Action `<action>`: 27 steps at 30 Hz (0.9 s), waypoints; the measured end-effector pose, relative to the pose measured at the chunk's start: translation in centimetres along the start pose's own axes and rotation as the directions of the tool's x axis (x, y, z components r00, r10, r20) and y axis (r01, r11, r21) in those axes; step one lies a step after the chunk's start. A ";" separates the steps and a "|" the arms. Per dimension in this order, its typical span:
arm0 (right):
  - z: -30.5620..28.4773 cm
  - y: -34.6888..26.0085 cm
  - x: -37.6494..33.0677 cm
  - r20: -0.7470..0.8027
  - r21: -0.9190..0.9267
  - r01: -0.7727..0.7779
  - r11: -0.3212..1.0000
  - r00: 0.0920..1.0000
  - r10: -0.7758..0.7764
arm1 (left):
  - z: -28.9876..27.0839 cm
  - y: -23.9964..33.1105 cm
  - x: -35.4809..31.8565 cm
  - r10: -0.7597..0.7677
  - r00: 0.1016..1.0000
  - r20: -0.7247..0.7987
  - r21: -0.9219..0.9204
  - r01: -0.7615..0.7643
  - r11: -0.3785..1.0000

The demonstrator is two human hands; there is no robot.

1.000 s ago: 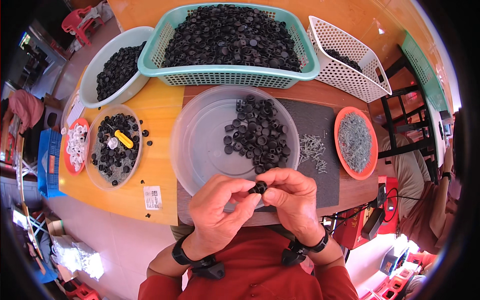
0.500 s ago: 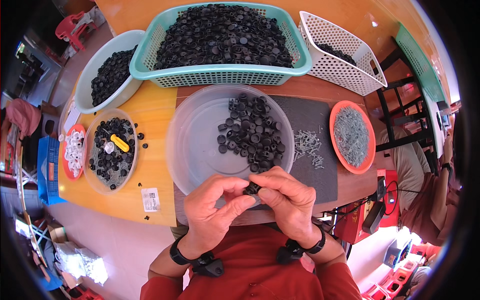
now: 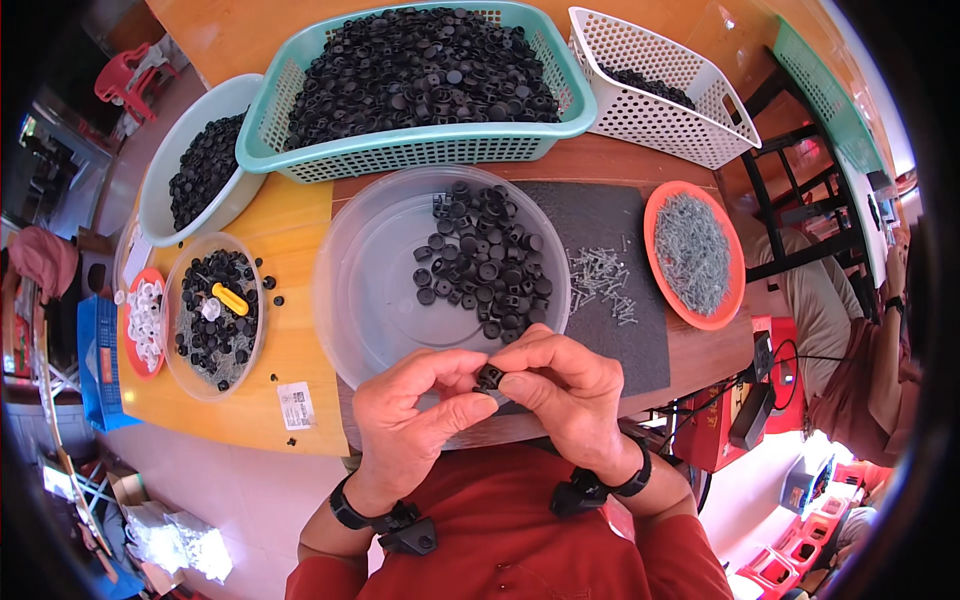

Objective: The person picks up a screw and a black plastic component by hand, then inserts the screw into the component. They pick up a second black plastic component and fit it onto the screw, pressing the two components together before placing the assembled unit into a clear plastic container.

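**Small black part pinched between both hands**

My left hand [image 3: 415, 415] and right hand [image 3: 560, 395] meet close to my chest, fingertips closed on one small black part [image 3: 489, 376] held over the near rim of the clear round tray [image 3: 370, 300]. A heap of black parts [image 3: 485, 260] lies in that tray. To its right, loose screws [image 3: 600, 280] sit on a dark mat [image 3: 600, 230], beside an orange dish [image 3: 695, 255] of screws. Farther off stand a teal basket [image 3: 420, 150] full of black parts and a white basket [image 3: 650, 110].
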State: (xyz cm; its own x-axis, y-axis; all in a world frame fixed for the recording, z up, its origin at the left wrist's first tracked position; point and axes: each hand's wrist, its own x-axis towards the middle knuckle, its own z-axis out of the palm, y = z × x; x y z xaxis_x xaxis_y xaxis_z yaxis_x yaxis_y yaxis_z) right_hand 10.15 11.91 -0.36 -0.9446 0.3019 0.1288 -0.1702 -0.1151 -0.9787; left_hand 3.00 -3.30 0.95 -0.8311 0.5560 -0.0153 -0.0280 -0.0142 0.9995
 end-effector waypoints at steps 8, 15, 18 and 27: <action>0.0 0.1 -0.2 -0.032 0.063 -0.048 0.997 0.998 0.050 | -0.2 0.2 0.3 -0.034 0.998 0.055 0.085 0.030 0.996; -0.4 0.1 0.0 0.003 -0.043 0.008 0.999 1.000 -0.008 | -0.3 0.0 0.5 -0.084 0.992 0.091 -0.031 0.087 0.996; -0.4 0.3 0.0 -0.008 -0.093 0.034 0.995 0.999 -0.035 | -0.4 0.0 0.6 -0.116 0.987 0.111 -0.046 0.122 0.991; -0.5 0.5 0.2 -0.009 -0.167 0.085 0.982 0.996 -0.088 | 0.4 -0.4 0.8 -0.080 0.993 0.086 -0.033 0.083 0.996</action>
State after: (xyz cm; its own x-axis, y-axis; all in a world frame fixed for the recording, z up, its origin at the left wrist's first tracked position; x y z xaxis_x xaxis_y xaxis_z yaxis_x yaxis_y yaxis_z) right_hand 10.07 12.38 -0.88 -0.9234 0.3196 0.2126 -0.2006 0.0706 -0.9771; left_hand 2.56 -2.51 0.53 -0.7753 0.6248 -0.0926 -0.1154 0.0041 0.9933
